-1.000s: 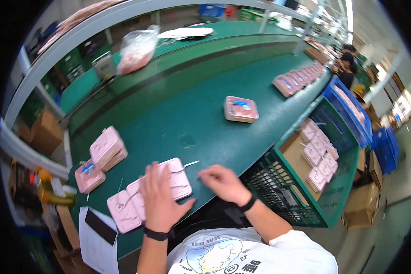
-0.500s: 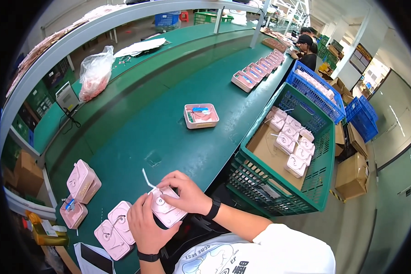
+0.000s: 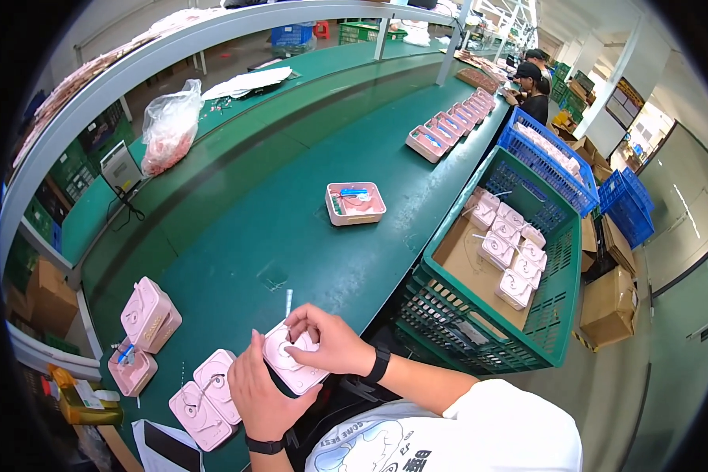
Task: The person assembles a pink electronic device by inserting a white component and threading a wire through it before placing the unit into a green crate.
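Observation:
A pink plastic casing (image 3: 300, 380) with a round raised centre is held at the near edge of the bench. My left hand (image 3: 263, 393) grips it along its left side and from below. Over its top face, my right hand (image 3: 326, 344) has its thumb and fingers curled close together; what they pinch is hidden. A white cable end (image 3: 289, 300) sticks up past the casing's far edge. Close by on the left lie two more pink casings (image 3: 199, 417) with thin cords. Farther left, a closed-looking pink casing (image 3: 151, 312) leans by an open one (image 3: 132, 371) with a blue part inside.
An open pink box (image 3: 355, 214) with a blue part stands mid-bench; several more (image 3: 427, 143) line up beyond. At right, a green crate (image 3: 480, 334) holds pink casings, with a blue crate (image 3: 582, 189) behind. A dark flat device (image 3: 171, 448) lies near left. Co-workers (image 3: 535, 98) sit far right.
My right fingers have drawn in over the casing's top. The white cable end has swung from leaning left to nearly upright. The whole view has shifted slightly.

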Demonstrator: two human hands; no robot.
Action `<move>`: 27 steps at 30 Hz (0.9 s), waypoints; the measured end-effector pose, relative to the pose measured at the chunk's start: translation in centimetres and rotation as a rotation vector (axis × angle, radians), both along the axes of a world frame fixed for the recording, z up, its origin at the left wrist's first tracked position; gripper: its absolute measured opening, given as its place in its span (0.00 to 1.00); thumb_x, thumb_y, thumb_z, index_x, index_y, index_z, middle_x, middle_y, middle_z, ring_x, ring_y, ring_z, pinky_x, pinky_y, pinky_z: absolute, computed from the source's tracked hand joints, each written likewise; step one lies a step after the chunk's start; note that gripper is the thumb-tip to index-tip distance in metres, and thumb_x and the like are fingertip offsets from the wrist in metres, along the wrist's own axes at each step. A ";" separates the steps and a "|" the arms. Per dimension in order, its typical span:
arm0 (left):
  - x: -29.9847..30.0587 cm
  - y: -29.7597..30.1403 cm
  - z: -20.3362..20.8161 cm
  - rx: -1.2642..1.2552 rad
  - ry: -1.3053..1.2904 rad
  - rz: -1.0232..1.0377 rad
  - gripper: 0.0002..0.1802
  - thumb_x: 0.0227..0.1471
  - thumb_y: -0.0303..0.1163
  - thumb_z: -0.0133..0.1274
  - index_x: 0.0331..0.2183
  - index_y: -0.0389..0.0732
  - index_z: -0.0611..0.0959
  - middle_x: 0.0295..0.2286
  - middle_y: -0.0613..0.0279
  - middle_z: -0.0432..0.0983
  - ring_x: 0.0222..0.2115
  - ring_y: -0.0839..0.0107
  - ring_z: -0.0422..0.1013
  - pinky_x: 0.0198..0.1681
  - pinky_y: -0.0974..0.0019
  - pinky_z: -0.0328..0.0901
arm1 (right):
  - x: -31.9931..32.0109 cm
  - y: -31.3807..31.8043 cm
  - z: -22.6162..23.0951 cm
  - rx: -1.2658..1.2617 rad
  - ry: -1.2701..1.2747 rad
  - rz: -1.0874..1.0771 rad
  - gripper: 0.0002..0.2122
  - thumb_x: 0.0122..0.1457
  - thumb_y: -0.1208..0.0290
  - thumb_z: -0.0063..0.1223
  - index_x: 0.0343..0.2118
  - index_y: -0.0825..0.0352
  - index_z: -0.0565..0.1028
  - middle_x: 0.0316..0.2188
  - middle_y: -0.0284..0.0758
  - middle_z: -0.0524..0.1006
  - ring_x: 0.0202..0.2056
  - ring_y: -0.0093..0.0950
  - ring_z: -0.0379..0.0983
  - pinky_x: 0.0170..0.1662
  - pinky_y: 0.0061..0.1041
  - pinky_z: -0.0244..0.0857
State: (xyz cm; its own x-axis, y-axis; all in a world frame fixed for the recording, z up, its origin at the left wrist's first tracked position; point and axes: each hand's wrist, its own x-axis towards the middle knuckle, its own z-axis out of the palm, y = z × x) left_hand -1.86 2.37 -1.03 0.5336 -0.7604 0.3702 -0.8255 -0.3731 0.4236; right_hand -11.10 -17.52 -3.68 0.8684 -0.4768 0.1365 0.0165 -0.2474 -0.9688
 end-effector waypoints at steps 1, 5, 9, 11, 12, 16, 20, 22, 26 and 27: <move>0.1 -0.1 0.0 -0.006 -0.003 -0.001 0.75 0.35 0.56 0.85 0.76 0.33 0.69 0.61 0.43 0.80 0.61 0.43 0.76 0.68 0.40 0.66 | 0.1 0.0 0.2 0.002 -0.029 0.019 0.23 0.64 0.75 0.73 0.61 0.63 0.77 0.36 0.32 0.85 0.33 0.25 0.77 0.40 0.29 0.73; 0.5 -0.2 0.2 -0.013 0.007 -0.005 0.75 0.35 0.55 0.85 0.76 0.32 0.69 0.61 0.43 0.80 0.61 0.43 0.76 0.68 0.40 0.66 | 0.3 -0.5 0.5 -0.004 -0.013 0.033 0.23 0.64 0.75 0.73 0.61 0.64 0.78 0.36 0.32 0.85 0.32 0.25 0.77 0.39 0.30 0.73; 0.1 0.0 0.0 -0.006 -0.008 -0.013 0.75 0.34 0.55 0.85 0.76 0.32 0.68 0.60 0.43 0.80 0.61 0.43 0.76 0.68 0.40 0.66 | -0.8 -1.2 0.2 -0.148 -0.026 0.050 0.20 0.64 0.75 0.74 0.58 0.63 0.81 0.36 0.30 0.85 0.31 0.23 0.74 0.37 0.28 0.70; 0.1 -0.1 0.0 -0.003 -0.022 -0.018 0.75 0.34 0.55 0.85 0.76 0.32 0.68 0.60 0.43 0.80 0.61 0.43 0.76 0.68 0.40 0.66 | -0.8 -1.4 -0.1 -0.218 -0.046 0.058 0.19 0.64 0.75 0.74 0.57 0.62 0.82 0.36 0.29 0.86 0.30 0.21 0.73 0.36 0.26 0.68; 0.1 -0.1 0.0 -0.004 -0.029 -0.016 0.76 0.34 0.55 0.85 0.76 0.32 0.68 0.60 0.43 0.80 0.61 0.43 0.76 0.68 0.40 0.66 | -0.7 -1.3 -0.2 -0.208 -0.045 0.049 0.17 0.64 0.75 0.74 0.55 0.62 0.83 0.36 0.29 0.86 0.30 0.22 0.73 0.36 0.26 0.69; 0.1 -0.1 0.0 -0.001 -0.035 -0.008 0.76 0.34 0.55 0.85 0.77 0.32 0.68 0.60 0.43 0.80 0.60 0.43 0.76 0.68 0.40 0.66 | 0.1 -1.2 -0.3 -0.205 -0.053 0.032 0.15 0.64 0.76 0.73 0.52 0.63 0.83 0.36 0.30 0.86 0.29 0.23 0.74 0.36 0.26 0.70; 0.0 -0.3 -0.1 0.006 -0.015 0.019 0.76 0.34 0.55 0.85 0.77 0.32 0.68 0.60 0.42 0.80 0.60 0.43 0.76 0.68 0.41 0.66 | 1.0 -1.4 -0.3 -0.261 -0.081 0.063 0.17 0.64 0.76 0.73 0.54 0.64 0.80 0.35 0.30 0.86 0.29 0.23 0.74 0.36 0.27 0.70; -0.1 -0.3 -0.2 0.000 -0.019 0.027 0.76 0.35 0.55 0.85 0.76 0.32 0.68 0.61 0.42 0.80 0.61 0.43 0.76 0.68 0.41 0.67 | 1.0 -1.1 -0.1 -0.288 -0.094 0.097 0.19 0.64 0.76 0.73 0.55 0.65 0.78 0.35 0.30 0.86 0.30 0.23 0.75 0.36 0.27 0.69; 0.0 -0.1 -0.1 0.010 -0.025 0.024 0.75 0.35 0.56 0.85 0.76 0.32 0.68 0.61 0.42 0.80 0.61 0.42 0.76 0.67 0.42 0.67 | -0.5 -1.4 0.5 -0.093 0.020 0.087 0.25 0.63 0.76 0.75 0.60 0.67 0.75 0.35 0.30 0.87 0.31 0.22 0.77 0.37 0.28 0.70; 0.1 -0.1 -0.1 0.008 -0.024 0.025 0.75 0.35 0.56 0.85 0.76 0.32 0.68 0.61 0.42 0.80 0.61 0.42 0.76 0.67 0.42 0.67 | -0.5 -1.3 0.7 -0.095 0.020 0.088 0.25 0.63 0.76 0.75 0.60 0.67 0.75 0.35 0.30 0.87 0.31 0.22 0.77 0.37 0.28 0.70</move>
